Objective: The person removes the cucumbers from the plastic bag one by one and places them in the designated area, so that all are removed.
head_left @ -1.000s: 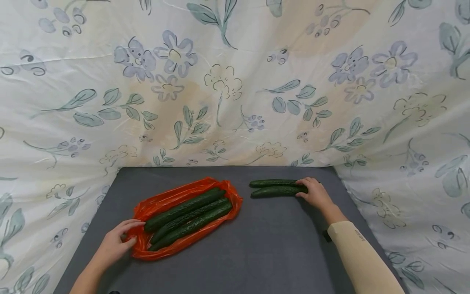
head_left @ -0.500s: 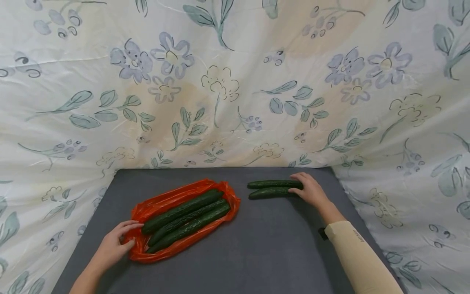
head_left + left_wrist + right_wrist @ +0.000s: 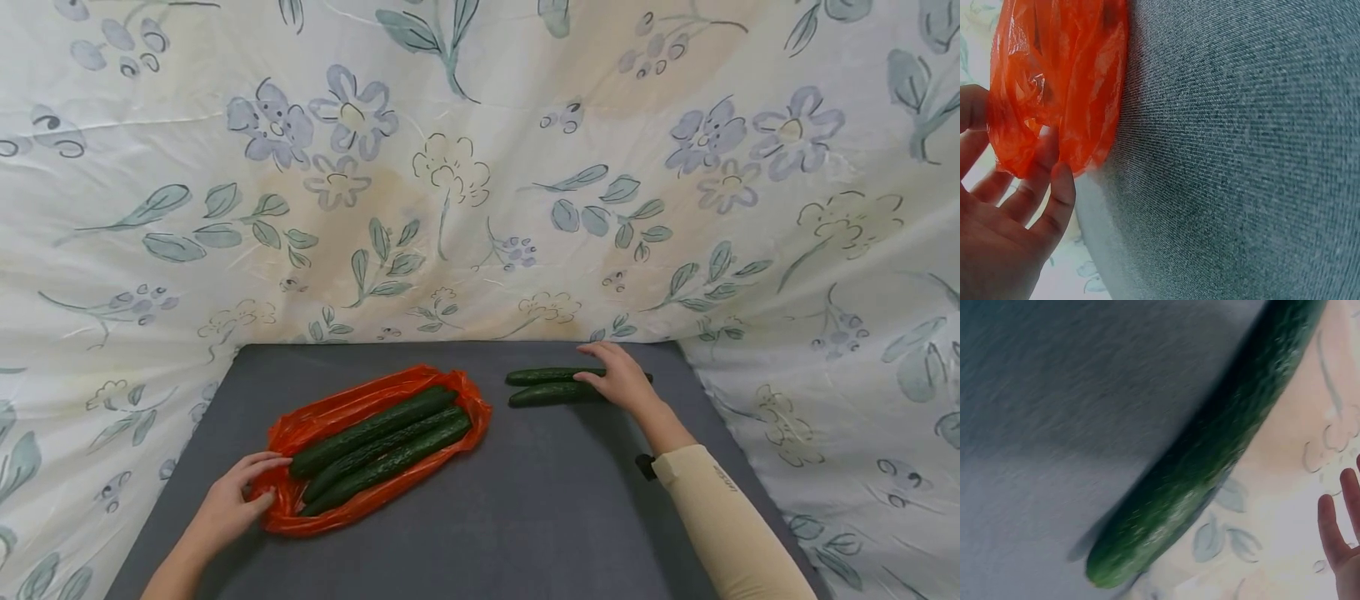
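Observation:
An orange-red plastic bag (image 3: pixel 341 412) lies slantwise on the left of the table, with three dark green cucumbers (image 3: pixel 378 452) side by side on it. My left hand (image 3: pixel 228 500) grips the bag's near left end. In the left wrist view, its fingers (image 3: pixel 1063 190) curl at the crinkled plastic. To the right, a far cucumber (image 3: pixel 543 377) and a near cucumber (image 3: pixel 543 395) lie almost parallel. Over their right part is my right hand (image 3: pixel 624 379), fingers spread and holding nothing. In the right wrist view, its straight fingers (image 3: pixel 1330 528) show apart from the cucumber (image 3: pixel 1204 450).
The grey cloth-covered table (image 3: pixel 487 517) ends at a floral curtain (image 3: pixel 480 208) that hangs behind and on both sides. A small dark object (image 3: pixel 646 467) sits at the right wrist, beside the beige sleeve (image 3: pixel 708 508).
My right hand has slid leftward along the two cucumbers and lifted its fingers off them, so their right end shows behind it. The left hand and bag stay in place.

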Demonstrator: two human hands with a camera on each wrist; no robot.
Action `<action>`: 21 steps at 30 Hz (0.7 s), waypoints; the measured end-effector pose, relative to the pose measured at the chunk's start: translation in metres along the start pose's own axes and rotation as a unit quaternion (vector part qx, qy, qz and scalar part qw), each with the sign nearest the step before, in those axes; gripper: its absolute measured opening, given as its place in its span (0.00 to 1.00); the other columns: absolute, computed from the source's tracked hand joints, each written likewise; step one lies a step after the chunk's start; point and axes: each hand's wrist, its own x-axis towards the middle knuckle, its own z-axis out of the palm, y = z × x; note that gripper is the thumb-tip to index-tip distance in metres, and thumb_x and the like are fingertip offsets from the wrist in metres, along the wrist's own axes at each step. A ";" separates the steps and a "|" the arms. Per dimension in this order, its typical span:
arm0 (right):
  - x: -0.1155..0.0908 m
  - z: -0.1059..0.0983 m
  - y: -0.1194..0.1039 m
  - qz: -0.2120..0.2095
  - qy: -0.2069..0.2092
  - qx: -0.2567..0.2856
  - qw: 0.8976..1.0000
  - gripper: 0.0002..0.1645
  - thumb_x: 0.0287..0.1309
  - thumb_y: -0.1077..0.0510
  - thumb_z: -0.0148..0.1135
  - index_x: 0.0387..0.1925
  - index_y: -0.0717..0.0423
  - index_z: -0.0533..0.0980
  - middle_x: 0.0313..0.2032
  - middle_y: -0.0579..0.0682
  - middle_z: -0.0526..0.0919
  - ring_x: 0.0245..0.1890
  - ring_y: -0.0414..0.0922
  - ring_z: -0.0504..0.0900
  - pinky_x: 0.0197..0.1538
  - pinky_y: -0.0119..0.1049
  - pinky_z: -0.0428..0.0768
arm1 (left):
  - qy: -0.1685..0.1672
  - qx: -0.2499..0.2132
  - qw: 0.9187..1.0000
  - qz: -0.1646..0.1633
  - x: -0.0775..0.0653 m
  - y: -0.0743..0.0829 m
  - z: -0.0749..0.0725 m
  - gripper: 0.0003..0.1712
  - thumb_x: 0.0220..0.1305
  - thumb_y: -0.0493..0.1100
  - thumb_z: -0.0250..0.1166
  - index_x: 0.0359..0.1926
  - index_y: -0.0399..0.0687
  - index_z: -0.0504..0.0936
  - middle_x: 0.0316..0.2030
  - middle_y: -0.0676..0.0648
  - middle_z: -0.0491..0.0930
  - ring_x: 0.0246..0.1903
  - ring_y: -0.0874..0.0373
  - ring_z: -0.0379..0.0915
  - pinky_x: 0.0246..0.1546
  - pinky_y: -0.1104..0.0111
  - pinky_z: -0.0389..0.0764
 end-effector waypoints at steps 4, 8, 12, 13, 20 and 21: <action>0.004 0.000 -0.014 0.003 -0.008 0.004 1.000 0.34 0.58 0.50 0.72 0.65 0.54 0.74 0.63 0.59 0.77 0.61 0.59 0.76 0.57 0.58 0.76 | -0.006 0.003 1.000 -0.005 0.000 0.000 0.000 0.24 0.58 0.33 0.66 0.58 0.48 0.83 0.61 0.39 0.74 0.45 0.53 0.67 0.27 0.69 0.67; 0.008 0.000 -0.025 -0.017 -0.005 0.011 1.000 0.33 0.58 0.50 0.73 0.64 0.54 0.75 0.61 0.58 0.77 0.58 0.58 0.78 0.56 0.56 0.77 | -0.009 0.004 1.000 -0.012 0.001 0.000 0.000 0.24 0.59 0.33 0.65 0.58 0.49 0.83 0.62 0.40 0.74 0.47 0.52 0.67 0.27 0.69 0.67; 0.010 0.001 -0.032 -0.051 0.012 0.021 0.998 0.31 0.57 0.51 0.73 0.62 0.54 0.77 0.58 0.56 0.80 0.55 0.56 0.81 0.53 0.54 0.79 | -0.008 0.005 1.000 -0.012 0.000 0.000 0.001 0.25 0.59 0.33 0.65 0.58 0.49 0.83 0.62 0.40 0.74 0.47 0.53 0.67 0.28 0.69 0.67; 0.011 0.000 -0.034 -0.055 0.014 0.025 0.998 0.31 0.57 0.52 0.74 0.61 0.53 0.77 0.58 0.56 0.80 0.54 0.56 0.81 0.53 0.53 0.79 | -0.008 0.006 1.000 -0.012 0.000 0.000 0.001 0.25 0.59 0.33 0.65 0.58 0.49 0.83 0.62 0.40 0.74 0.47 0.53 0.67 0.28 0.70 0.67; 0.014 -0.002 -0.050 -0.075 0.012 0.043 0.996 0.32 0.57 0.51 0.74 0.62 0.55 0.77 0.54 0.57 0.83 0.52 0.55 0.83 0.51 0.53 0.80 | -0.007 0.000 1.000 -0.010 -0.001 0.000 0.002 0.24 0.59 0.33 0.65 0.58 0.47 0.83 0.61 0.38 0.74 0.44 0.53 0.67 0.25 0.69 0.67; 0.014 -0.003 -0.052 -0.079 0.012 0.042 0.996 0.32 0.57 0.51 0.74 0.62 0.55 0.77 0.55 0.57 0.83 0.52 0.55 0.83 0.52 0.53 0.80 | -0.006 0.001 1.000 -0.012 -0.001 0.000 0.002 0.24 0.58 0.32 0.65 0.57 0.47 0.83 0.61 0.38 0.74 0.44 0.55 0.66 0.24 0.70 0.67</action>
